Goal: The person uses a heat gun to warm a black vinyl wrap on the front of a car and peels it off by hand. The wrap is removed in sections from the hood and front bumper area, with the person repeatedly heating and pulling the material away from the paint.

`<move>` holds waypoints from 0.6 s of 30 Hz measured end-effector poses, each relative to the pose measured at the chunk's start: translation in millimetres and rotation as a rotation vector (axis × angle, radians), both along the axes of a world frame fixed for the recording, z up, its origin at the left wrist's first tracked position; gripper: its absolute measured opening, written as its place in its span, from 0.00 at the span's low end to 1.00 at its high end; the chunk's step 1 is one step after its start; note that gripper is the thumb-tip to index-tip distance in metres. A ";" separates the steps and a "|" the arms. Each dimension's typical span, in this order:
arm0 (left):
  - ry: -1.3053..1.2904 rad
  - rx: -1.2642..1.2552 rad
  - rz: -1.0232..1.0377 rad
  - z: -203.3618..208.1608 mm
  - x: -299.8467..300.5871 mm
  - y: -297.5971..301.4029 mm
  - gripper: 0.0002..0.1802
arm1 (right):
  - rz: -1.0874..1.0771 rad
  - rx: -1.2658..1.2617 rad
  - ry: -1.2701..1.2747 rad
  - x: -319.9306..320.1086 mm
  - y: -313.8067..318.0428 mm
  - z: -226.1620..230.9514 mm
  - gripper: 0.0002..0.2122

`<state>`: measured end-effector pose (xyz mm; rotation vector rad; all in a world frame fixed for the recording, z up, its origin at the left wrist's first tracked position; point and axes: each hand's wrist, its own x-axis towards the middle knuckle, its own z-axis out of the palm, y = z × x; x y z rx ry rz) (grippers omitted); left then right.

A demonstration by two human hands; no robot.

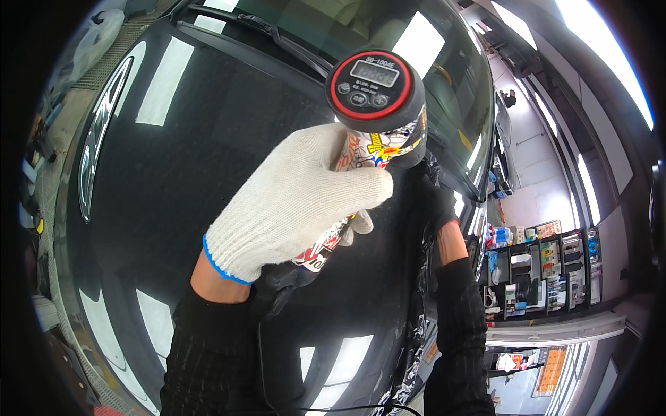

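Note:
My left hand, in a white knit glove with a blue cuff, is wrapped round the handle of a heat gun. The gun wears colourful stickers, and its round rear end faces up with a red-ringed digital display. My right hand, in a black glove, is at the right edge of the car's glossy black hood, just beyond the gun. Its fingers are dark and partly hidden there. Wrinkled black film hangs along that edge, beside my right forearm.
The windshield and a wiper lie at the far end of the hood. A black cord crosses the lower edge. On the right stand shelves of bottles and boxes. A chrome emblem sits at the hood's left.

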<state>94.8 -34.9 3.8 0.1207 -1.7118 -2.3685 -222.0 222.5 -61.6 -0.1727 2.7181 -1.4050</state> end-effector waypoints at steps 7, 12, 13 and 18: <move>-0.002 0.013 0.037 -2.3 -2.6 1.8 0.18 | 0.045 -0.073 -0.045 6.6 -3.8 -0.4 0.13; -0.003 0.016 0.034 -4.2 -3.1 1.2 0.18 | 0.062 -0.036 -0.079 10.5 -5.8 2.4 0.15; -0.007 0.017 0.037 -4.5 -3.5 1.1 0.18 | 0.072 -0.007 -0.058 11.5 -6.2 2.8 0.16; 0.012 -0.054 0.004 -5.0 -3.5 -1.5 0.24 | 0.160 -0.107 -0.114 12.9 -5.7 1.6 0.16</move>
